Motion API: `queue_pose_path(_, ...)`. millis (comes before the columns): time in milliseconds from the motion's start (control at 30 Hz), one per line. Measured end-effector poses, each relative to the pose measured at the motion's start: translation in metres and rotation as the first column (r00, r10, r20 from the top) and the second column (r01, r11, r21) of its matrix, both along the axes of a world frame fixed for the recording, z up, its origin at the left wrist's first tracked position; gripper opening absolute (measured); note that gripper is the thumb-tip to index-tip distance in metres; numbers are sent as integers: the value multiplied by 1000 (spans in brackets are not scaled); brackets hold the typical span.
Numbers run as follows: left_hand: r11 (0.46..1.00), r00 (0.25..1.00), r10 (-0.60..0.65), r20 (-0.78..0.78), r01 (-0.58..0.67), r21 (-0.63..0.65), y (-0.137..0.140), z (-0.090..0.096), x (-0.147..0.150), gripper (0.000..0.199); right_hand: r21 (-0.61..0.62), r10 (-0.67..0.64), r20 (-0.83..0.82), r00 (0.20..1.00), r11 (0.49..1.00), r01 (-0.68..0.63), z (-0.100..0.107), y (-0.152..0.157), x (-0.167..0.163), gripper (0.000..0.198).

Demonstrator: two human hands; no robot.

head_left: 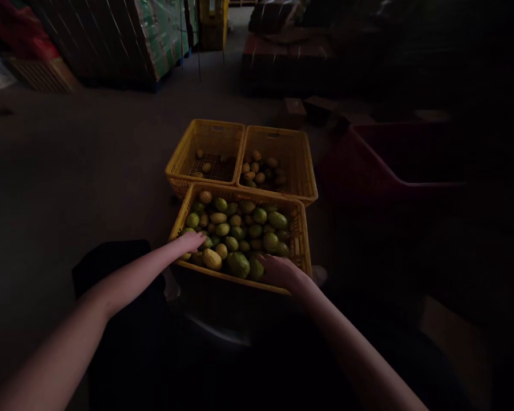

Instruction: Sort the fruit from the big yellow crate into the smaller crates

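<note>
A yellow plastic crate (303,240), full of oval fruits in green and yellow tones, stands in front of my knees. Over its left side reaches my left hand (192,242), fingers stretched out, the tips at a green fruit (207,242). At the near right my right hand (279,270) curls round the side of a large green fruit (256,268); its thumb is hidden. Just left of that fruit lies another big green fruit (239,265), and a yellow fruit (212,259) sits by the near rim. The exact kind of fruit is unclear in the dim light.
Two more yellow crates stand behind: the left crate (180,160) holds a few fruits, the right crate (302,165) several. A dark pink bin (360,165) is at right. Wrapped pallet stacks (165,34) and cardboard boxes (294,107) lie further back.
</note>
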State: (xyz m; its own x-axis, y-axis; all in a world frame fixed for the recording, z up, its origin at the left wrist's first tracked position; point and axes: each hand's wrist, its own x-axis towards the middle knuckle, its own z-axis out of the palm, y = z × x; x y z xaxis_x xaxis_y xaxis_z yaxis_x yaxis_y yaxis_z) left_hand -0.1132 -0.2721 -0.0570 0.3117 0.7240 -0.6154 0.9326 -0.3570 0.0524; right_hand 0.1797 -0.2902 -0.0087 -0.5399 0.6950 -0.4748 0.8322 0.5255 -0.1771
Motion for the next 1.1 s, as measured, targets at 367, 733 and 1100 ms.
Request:
queue_pose_path(367,970,969,-207,135,221,-97,-1,-3,48,60,-50,-83,71,994,995,87,31,-9,10,40)
queue_pose_path(733,988,794,-116,596,154,-13,21,93,66,54,-542,-656,-571,494,753,373,24,17,-11,34)
queue_pose_path(1100,981,833,190,520,-186,-60,24,54,53,38,-992,-893,-101,-439,122,-19,87,27,-1,19)
